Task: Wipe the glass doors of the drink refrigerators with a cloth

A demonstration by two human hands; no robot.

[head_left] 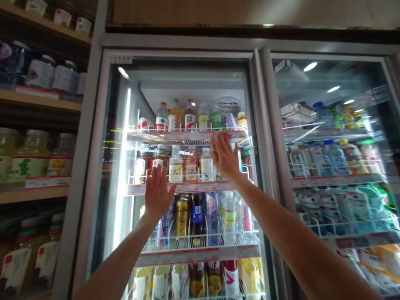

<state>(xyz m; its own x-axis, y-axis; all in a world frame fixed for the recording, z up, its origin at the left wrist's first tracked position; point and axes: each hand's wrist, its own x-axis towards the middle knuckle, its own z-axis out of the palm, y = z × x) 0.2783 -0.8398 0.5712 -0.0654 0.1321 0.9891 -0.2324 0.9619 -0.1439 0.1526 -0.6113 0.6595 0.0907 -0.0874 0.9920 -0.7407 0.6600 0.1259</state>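
Both arms reach up to the glass door (pixel 193 89) of a lit drinks fridge. My left hand (pixel 158 193) lies flat toward the glass with its fingers stretched out and nothing visible in it. Higher and to the right, my right hand (pixel 225 158) presses a light-coloured cloth (pixel 220 135) against the door. Only the cloth's edge shows past the fingers; the rest is hidden under the hand. Behind the glass, bottles (pixel 176 163) and a gold can (pixel 182 216) stand on wire shelves.
A second glass door (pixel 331 137) with more bottles behind it is on the right, past the metal door frame (pixel 271 146). At left, wooden shelves (pixel 40 100) carry jars and bottles. A wooden panel (pixel 218 14) runs above the fridge.
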